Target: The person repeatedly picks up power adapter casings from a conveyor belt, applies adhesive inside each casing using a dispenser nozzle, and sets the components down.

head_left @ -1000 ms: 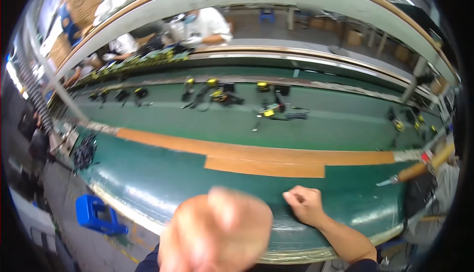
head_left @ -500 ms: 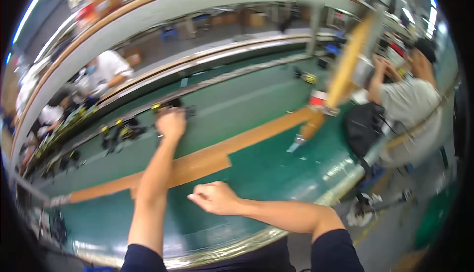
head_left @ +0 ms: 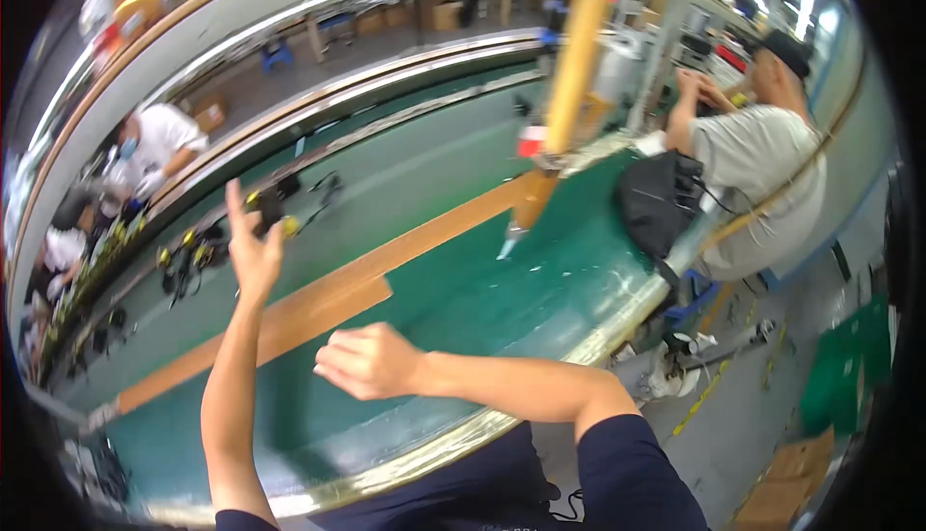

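My left hand [head_left: 256, 253] is raised over the green belt [head_left: 424, 150], fingers spread, holding nothing. Just behind its fingers lies a black-and-yellow part with dark cables [head_left: 277, 201]; I cannot make out its exact kind. More black-and-yellow parts [head_left: 191, 249] lie on the belt to the left of this hand. My right hand [head_left: 367, 362] hovers above the green worktop [head_left: 458, 309] at the near side, fingers curled inward. Whatever may be inside the curled fingers is hidden. A brown strip [head_left: 328, 301] runs between belt and worktop.
A yellow post [head_left: 577, 58] slants up from the worktop on the right. Beside the worktop edge a black bag [head_left: 658, 203] hangs near a person in a grey shirt [head_left: 762, 160]. Across the belt at left, a person in white [head_left: 164, 145] works.
My left hand has come back from the black-and-yellow part, now lying on the belt, and its fingers have spread. The view has turned right; my right hand remains curled.
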`<state>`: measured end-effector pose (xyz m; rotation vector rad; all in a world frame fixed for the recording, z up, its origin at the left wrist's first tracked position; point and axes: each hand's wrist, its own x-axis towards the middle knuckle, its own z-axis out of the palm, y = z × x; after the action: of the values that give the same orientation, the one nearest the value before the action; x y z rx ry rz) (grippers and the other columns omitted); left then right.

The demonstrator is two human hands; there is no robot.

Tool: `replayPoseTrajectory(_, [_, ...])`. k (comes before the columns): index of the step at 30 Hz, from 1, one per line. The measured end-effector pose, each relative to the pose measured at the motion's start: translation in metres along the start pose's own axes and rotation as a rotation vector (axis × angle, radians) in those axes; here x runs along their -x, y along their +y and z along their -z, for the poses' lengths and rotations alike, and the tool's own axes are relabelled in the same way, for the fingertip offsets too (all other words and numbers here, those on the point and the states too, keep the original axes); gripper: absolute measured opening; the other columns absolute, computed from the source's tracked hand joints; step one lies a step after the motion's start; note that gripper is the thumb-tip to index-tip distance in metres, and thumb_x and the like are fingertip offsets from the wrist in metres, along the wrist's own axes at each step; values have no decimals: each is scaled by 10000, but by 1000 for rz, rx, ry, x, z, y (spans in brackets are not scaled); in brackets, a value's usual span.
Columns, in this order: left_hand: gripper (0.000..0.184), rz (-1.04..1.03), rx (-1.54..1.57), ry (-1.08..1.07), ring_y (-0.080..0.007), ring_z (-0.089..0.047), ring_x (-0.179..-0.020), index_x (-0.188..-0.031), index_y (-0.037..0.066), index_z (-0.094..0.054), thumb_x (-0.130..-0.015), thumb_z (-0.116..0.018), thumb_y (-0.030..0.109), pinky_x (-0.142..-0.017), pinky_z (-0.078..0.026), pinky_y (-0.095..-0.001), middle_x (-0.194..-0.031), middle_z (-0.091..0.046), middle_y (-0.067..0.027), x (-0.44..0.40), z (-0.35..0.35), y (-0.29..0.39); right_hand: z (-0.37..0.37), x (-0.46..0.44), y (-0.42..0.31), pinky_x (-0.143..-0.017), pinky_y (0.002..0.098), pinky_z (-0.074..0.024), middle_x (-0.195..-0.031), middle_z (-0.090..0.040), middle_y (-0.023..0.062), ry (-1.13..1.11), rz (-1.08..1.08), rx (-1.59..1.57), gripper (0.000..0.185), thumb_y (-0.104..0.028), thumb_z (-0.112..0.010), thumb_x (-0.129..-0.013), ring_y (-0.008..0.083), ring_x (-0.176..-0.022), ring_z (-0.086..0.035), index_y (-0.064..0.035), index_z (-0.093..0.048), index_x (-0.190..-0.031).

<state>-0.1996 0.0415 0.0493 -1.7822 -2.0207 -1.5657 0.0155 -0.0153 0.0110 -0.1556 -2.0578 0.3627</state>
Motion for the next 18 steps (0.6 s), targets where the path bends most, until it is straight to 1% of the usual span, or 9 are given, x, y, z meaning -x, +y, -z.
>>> replayPoseTrajectory(4, [240,-209,116,-183,-193,-541,-818,-931,25,-622,-715,-561,-60,-803,-442,-279,-858,-591,-78,49,41,-4,60,-30,-18,-541,283,-477,-832,-596,28,305,193,109,198,-143,-692,-714,167,-600,-551,-96,-625,-895])
replayPoseTrajectory(5, [251,-203,131,-167,-203,-539,-843,-927,25,-621,-692,-577,-52,-784,-440,-280,-874,-583,-85,66,51,-7,92,-28,-20,-621,312,-483,-934,-593,79,174,157,187,376,-248,-678,-695,202,-715,-568,-104,-588,-1031])
replayPoseTrajectory(7, [264,-187,132,-129,-214,-537,-867,-922,24,-621,-668,-592,-45,-764,-439,-281,-889,-575,-92,96,75,-13,118,1,4,-909,388,-395,-1255,-442,196,615,195,432,707,-360,-637,-678,259,-1116,-467,-69,-396,-1276])
replayPoseTrajectory(8, [256,13,228,-169,-209,-535,-848,-925,28,-626,-679,-598,-38,-748,-437,-272,-881,-566,-86,110,90,-7,121,-13,-5,-1000,446,-328,-1351,-371,209,797,70,358,630,-256,-591,-753,285,-1237,-395,-27,-374,-1298])
replayPoseTrajectory(10, [240,411,437,-246,-199,-530,-810,-931,36,-635,-699,-611,-24,-716,-434,-252,-864,-548,-76,134,118,8,135,-16,11,-1029,384,-287,-1434,-242,207,882,-174,290,640,-128,-588,-751,288,-1226,-352,-1,-318,-1318])
replayPoseTrajectory(11, [233,610,546,-283,-194,-528,-791,-934,40,-640,-710,-617,-18,-699,-432,-243,-856,-539,-70,142,127,13,139,-20,18,-964,346,-362,-1301,-407,191,844,-274,253,514,-42,-521,-830,236,-1112,-458,1,-339,-1309])
replayPoseTrajectory(12, [233,625,545,-262,-194,-528,-791,-934,40,-640,-710,-617,-18,-699,-432,-243,-856,-539,-70,148,133,15,141,-20,22,-964,346,-362,-1301,-407,191,827,-273,236,514,-42,-521,-830,236,-1112,-458,1,-339,-1309])
replayPoseTrajectory(16, [237,59,-283,-349,-161,-550,-715,-989,50,-643,-754,-634,15,-630,-419,-209,-845,-575,-71,155,147,21,140,-37,37,-737,242,-457,-956,-557,107,592,-494,-378,400,-46,-455,-900,140,-785,-547,-3,-367,-1288])
replayPoseTrajectory(18, [239,87,-218,-342,-154,-553,-699,-999,47,-640,-763,-626,14,-616,-417,-207,-838,-583,-71,154,149,28,124,-58,28,-673,228,-442,-886,-539,84,531,-474,-536,381,-53,-446,-909,123,-711,-517,-7,-373,-1280])
